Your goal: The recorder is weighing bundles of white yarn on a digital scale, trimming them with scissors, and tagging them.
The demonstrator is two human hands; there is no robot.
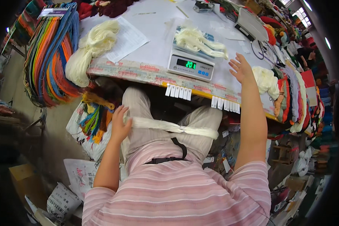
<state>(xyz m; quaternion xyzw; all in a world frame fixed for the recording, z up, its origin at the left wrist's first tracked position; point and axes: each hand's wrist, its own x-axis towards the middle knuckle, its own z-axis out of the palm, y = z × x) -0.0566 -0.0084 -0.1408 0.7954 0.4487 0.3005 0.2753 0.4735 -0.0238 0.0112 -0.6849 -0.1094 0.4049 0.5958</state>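
Across your lap lies a long cream skein of soft, slightly lustrous yarn (169, 127), fibrous and loosely twisted; your left hand (119, 126) closes its fingers on one end. On the pale, smooth, matt worktop (154, 49) sits a grey plastic digital scale (191, 64) with a satin casing and a glossy lit display, carrying another cream fibre bundle (199, 41). A white matt paper sheet (128, 37) lies nearby. Your trousers are beige woven cloth (139, 109); your pink striped top is soft knit (177, 188).
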